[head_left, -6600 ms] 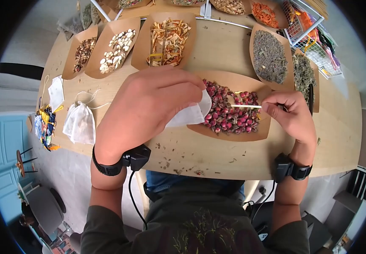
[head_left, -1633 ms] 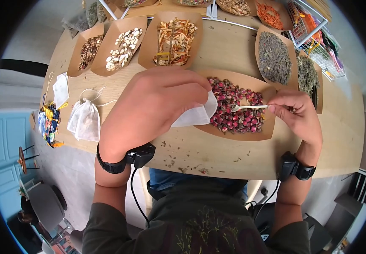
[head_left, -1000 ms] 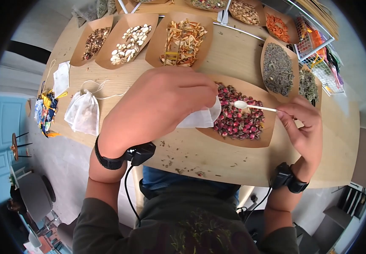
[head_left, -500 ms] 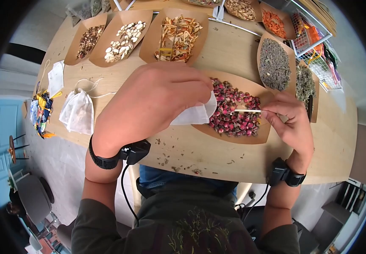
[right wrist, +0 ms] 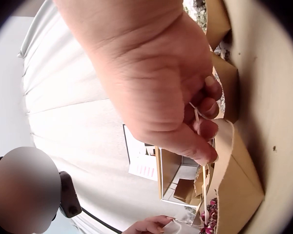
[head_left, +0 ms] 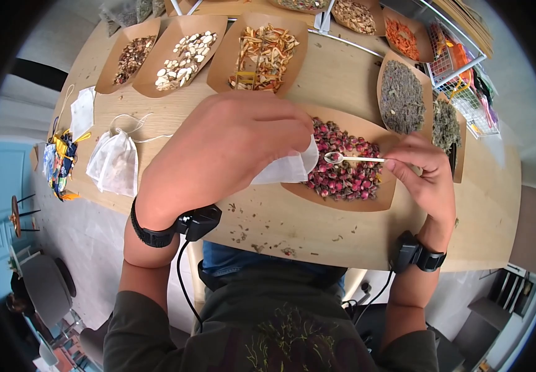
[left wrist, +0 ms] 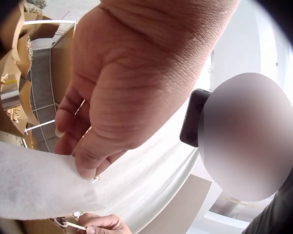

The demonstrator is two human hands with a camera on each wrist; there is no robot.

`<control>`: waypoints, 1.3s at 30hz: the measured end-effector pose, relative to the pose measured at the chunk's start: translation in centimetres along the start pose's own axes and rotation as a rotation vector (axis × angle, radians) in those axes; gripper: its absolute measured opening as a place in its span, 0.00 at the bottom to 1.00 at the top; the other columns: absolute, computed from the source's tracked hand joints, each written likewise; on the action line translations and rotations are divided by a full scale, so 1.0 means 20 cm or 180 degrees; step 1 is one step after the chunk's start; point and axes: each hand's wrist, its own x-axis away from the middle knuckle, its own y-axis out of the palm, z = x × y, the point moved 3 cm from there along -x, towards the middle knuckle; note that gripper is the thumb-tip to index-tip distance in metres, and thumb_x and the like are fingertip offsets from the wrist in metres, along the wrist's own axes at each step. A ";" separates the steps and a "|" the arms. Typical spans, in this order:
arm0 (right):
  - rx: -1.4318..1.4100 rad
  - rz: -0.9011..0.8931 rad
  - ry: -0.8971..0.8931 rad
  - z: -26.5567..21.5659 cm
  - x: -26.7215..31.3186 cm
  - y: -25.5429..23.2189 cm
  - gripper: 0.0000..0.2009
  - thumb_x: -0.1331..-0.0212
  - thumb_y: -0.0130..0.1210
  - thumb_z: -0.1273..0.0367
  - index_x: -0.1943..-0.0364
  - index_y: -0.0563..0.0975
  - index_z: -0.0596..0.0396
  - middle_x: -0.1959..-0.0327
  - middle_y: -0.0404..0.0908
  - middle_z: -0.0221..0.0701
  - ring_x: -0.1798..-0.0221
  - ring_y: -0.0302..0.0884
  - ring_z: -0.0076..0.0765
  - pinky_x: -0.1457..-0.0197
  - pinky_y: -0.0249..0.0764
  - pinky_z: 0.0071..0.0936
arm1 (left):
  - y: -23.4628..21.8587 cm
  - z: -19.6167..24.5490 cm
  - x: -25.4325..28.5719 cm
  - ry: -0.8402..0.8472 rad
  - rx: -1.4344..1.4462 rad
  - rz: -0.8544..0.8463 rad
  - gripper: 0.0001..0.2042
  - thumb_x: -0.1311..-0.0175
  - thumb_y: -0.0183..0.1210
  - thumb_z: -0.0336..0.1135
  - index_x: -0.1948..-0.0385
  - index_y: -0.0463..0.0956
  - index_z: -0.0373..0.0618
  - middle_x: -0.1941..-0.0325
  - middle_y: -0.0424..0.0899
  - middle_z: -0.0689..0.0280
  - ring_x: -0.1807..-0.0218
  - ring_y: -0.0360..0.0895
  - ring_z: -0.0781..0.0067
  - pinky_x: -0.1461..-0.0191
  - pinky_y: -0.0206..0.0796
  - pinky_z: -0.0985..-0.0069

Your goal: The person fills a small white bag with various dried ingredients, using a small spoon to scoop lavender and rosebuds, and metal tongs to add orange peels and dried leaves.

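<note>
- Your right hand (head_left: 426,173) pinches the tail end of a pale spoon (head_left: 361,159) between thumb and fingertips, the gap closed down to the handle's thickness.
- The spoon's bowl lies over the rosebuds (head_left: 342,181) in a brown paper tray (head_left: 367,127); whether it touches them, or carries anything, you cannot tell from here.
- Your left hand (head_left: 231,146) grips a white cloth bag (head_left: 283,168) at its upper part, thumb pressed against the fingers with the fabric between them.
- The bag hangs at the tray's left edge, beside the buds; how wide its mouth gapes is hidden by your hand.
- A grip so far back on the handle likely makes the spoon tip easily; a pinch nearer the bowl should steady it.
- Level the bowl before lifting, and best take small loads, since round buds may roll off.
- Spread the bag's mouth and hold it low over the tray, so that strays fall among the buds rather than onto the crumb-strewn table (head_left: 342,255).
</note>
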 end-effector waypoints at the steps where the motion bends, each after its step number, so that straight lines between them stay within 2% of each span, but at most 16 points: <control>1: 0.0003 -0.0004 -0.0016 -0.01 0.00 0.00 0.06 0.39 0.71 0.81 0.59 0.91 0.61 0.70 0.84 0.33 0.63 0.77 0.37 0.56 0.71 0.35 | 0.00 0.00 0.00 0.0012 0.0034 0.0007 0.05 0.36 0.70 0.26 0.61 0.85 0.42 0.50 0.93 0.61 0.55 0.88 0.51 0.52 0.80 0.59; 4: -0.0019 0.0130 0.0018 -0.08 -0.01 -0.01 0.05 0.39 0.71 0.80 0.60 0.91 0.61 0.69 0.84 0.33 0.63 0.77 0.37 0.56 0.72 0.34 | 0.01 -0.01 0.01 -0.0029 0.0078 -0.0016 0.06 0.37 0.71 0.25 0.61 0.85 0.41 0.50 0.92 0.61 0.54 0.88 0.50 0.51 0.80 0.59; 6: 0.0091 0.0442 -0.0315 -0.16 -0.02 0.02 0.05 0.40 0.72 0.80 0.61 0.91 0.63 0.68 0.85 0.33 0.64 0.77 0.37 0.58 0.72 0.34 | 0.01 -0.01 0.01 -0.0088 0.0088 -0.0050 0.06 0.38 0.71 0.25 0.61 0.85 0.41 0.51 0.92 0.61 0.54 0.88 0.50 0.51 0.80 0.59; 7: 0.0347 0.0393 -0.0558 -0.19 -0.03 0.05 0.06 0.42 0.72 0.79 0.62 0.90 0.63 0.68 0.85 0.34 0.64 0.77 0.37 0.58 0.72 0.35 | 0.01 0.00 0.00 -0.0086 0.0133 -0.0049 0.07 0.38 0.71 0.25 0.61 0.85 0.41 0.51 0.92 0.61 0.54 0.88 0.50 0.51 0.80 0.59; 11: 0.0609 0.0432 -0.0835 -0.24 -0.03 0.05 0.06 0.43 0.71 0.81 0.62 0.90 0.63 0.69 0.85 0.34 0.64 0.77 0.38 0.58 0.72 0.35 | 0.01 -0.01 0.00 -0.0081 0.0032 -0.0119 0.07 0.39 0.71 0.25 0.61 0.85 0.41 0.50 0.92 0.61 0.53 0.89 0.50 0.51 0.80 0.59; 14: 0.0657 0.0440 -0.0495 -0.17 0.02 -0.10 0.06 0.44 0.69 0.82 0.62 0.90 0.63 0.69 0.85 0.35 0.65 0.76 0.38 0.58 0.70 0.35 | 0.01 0.00 -0.01 -0.0047 0.0037 -0.0096 0.07 0.39 0.71 0.25 0.61 0.85 0.41 0.50 0.92 0.61 0.53 0.89 0.50 0.51 0.80 0.59; 16: 0.0511 0.0068 -0.0018 -0.10 0.08 -0.18 0.06 0.44 0.68 0.83 0.64 0.89 0.63 0.71 0.83 0.34 0.66 0.74 0.37 0.59 0.68 0.35 | 0.01 0.00 0.00 -0.0021 0.0040 -0.0089 0.07 0.39 0.71 0.25 0.61 0.85 0.41 0.50 0.92 0.60 0.54 0.89 0.50 0.51 0.80 0.59; 20: 0.0094 -0.0281 0.0286 -0.05 0.16 -0.25 0.06 0.46 0.68 0.83 0.65 0.89 0.63 0.75 0.82 0.35 0.70 0.75 0.37 0.64 0.67 0.36 | 0.01 0.00 -0.01 0.0018 0.0085 -0.0060 0.06 0.38 0.71 0.25 0.61 0.85 0.41 0.50 0.92 0.60 0.54 0.88 0.50 0.52 0.80 0.59; 21: 0.0093 -0.0269 0.0297 -0.05 0.15 -0.24 0.06 0.46 0.68 0.83 0.65 0.89 0.63 0.75 0.82 0.35 0.70 0.75 0.37 0.64 0.67 0.36 | 0.01 0.00 -0.01 0.0029 0.0092 -0.0070 0.06 0.38 0.71 0.25 0.61 0.85 0.41 0.50 0.92 0.60 0.54 0.88 0.50 0.52 0.80 0.59; 23: 0.0125 -0.0714 0.0080 -0.05 0.11 -0.17 0.05 0.47 0.67 0.82 0.66 0.89 0.62 0.74 0.83 0.36 0.72 0.78 0.41 0.67 0.68 0.36 | 0.01 0.00 -0.01 0.0002 -0.0026 -0.0141 0.07 0.40 0.71 0.25 0.61 0.85 0.42 0.50 0.92 0.60 0.54 0.88 0.50 0.52 0.80 0.59; 26: 0.0151 -0.0507 0.0265 -0.09 0.05 -0.07 0.05 0.47 0.67 0.80 0.67 0.89 0.61 0.73 0.84 0.37 0.71 0.80 0.43 0.66 0.70 0.36 | 0.01 0.01 -0.02 -0.0004 0.0036 -0.0067 0.07 0.42 0.71 0.25 0.62 0.85 0.41 0.50 0.92 0.59 0.54 0.88 0.49 0.52 0.80 0.60; 28: 0.0199 -0.0387 0.0380 -0.08 0.04 -0.04 0.06 0.46 0.67 0.81 0.65 0.89 0.61 0.73 0.84 0.37 0.70 0.81 0.40 0.65 0.72 0.35 | 0.01 0.01 -0.01 0.0003 0.0046 -0.0072 0.07 0.43 0.71 0.25 0.62 0.86 0.41 0.50 0.92 0.59 0.53 0.88 0.49 0.51 0.80 0.60; 30: 0.0143 -0.0115 0.0330 -0.08 0.03 -0.05 0.06 0.44 0.66 0.83 0.64 0.89 0.62 0.73 0.84 0.36 0.70 0.79 0.36 0.65 0.72 0.34 | 0.01 0.01 -0.02 -0.0008 0.0044 -0.0062 0.08 0.43 0.71 0.25 0.63 0.86 0.41 0.50 0.93 0.58 0.53 0.88 0.48 0.51 0.80 0.60; 33: 0.0096 -0.0046 0.0379 -0.08 0.07 -0.12 0.06 0.43 0.65 0.85 0.64 0.89 0.64 0.71 0.84 0.35 0.69 0.77 0.32 0.64 0.70 0.33 | 0.00 0.01 -0.01 -0.0068 0.0094 -0.0047 0.07 0.42 0.70 0.25 0.62 0.86 0.41 0.50 0.93 0.58 0.53 0.89 0.49 0.51 0.81 0.59; 37: 0.0323 0.0272 0.0336 -0.02 0.12 -0.22 0.05 0.42 0.65 0.85 0.63 0.88 0.66 0.70 0.84 0.34 0.65 0.77 0.32 0.60 0.70 0.33 | 0.01 0.01 -0.01 -0.0071 0.0124 -0.0032 0.06 0.40 0.70 0.26 0.62 0.86 0.40 0.50 0.93 0.58 0.52 0.89 0.49 0.50 0.81 0.59; 39: 0.0395 0.0212 0.0340 0.00 0.11 -0.19 0.05 0.42 0.66 0.84 0.63 0.88 0.66 0.70 0.85 0.35 0.65 0.78 0.34 0.60 0.71 0.34 | 0.01 0.01 -0.01 -0.0079 0.0134 -0.0051 0.06 0.39 0.70 0.26 0.62 0.86 0.40 0.50 0.93 0.58 0.52 0.89 0.49 0.50 0.81 0.59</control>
